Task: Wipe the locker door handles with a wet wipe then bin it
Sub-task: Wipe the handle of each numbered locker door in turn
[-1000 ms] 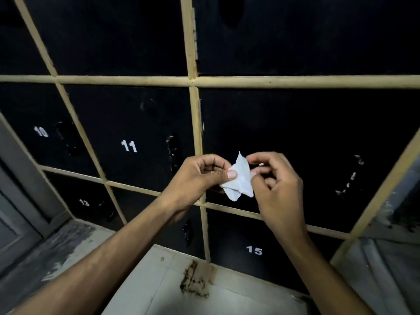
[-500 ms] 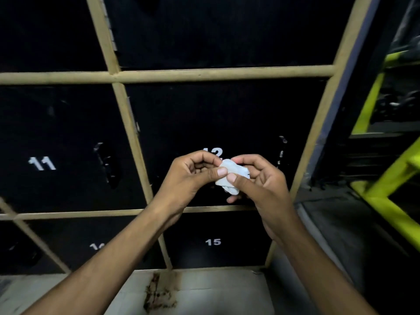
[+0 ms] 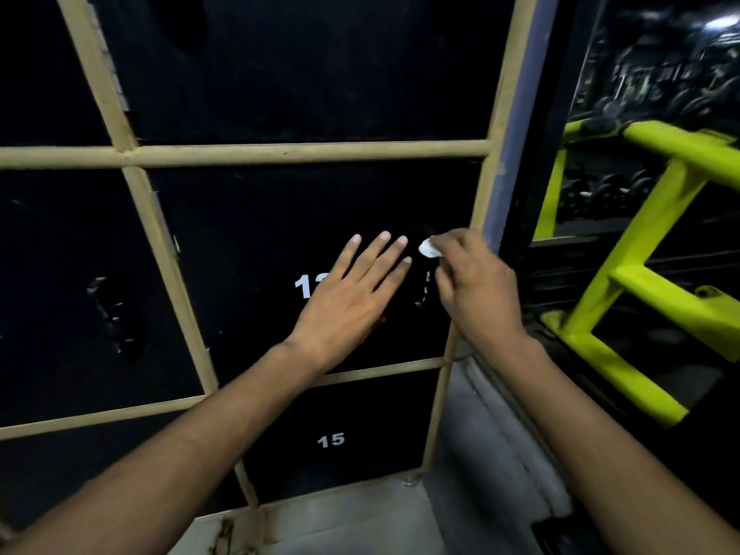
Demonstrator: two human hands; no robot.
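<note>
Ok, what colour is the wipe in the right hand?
White. The wet wipe shows best in the head view, pinched in the right hand.

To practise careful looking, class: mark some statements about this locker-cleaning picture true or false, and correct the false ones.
1. The right hand holds the wipe. True.
2. The left hand grips the wipe too. False: it lies flat, fingers straight, on the door numbered 12.
3. The wipe is at the door numbered 15. False: it is higher up, near the right edge of the door numbered 12; the door numbered 15 is the one below.
4. A yellow frame stands to the right of the lockers. True.
</note>
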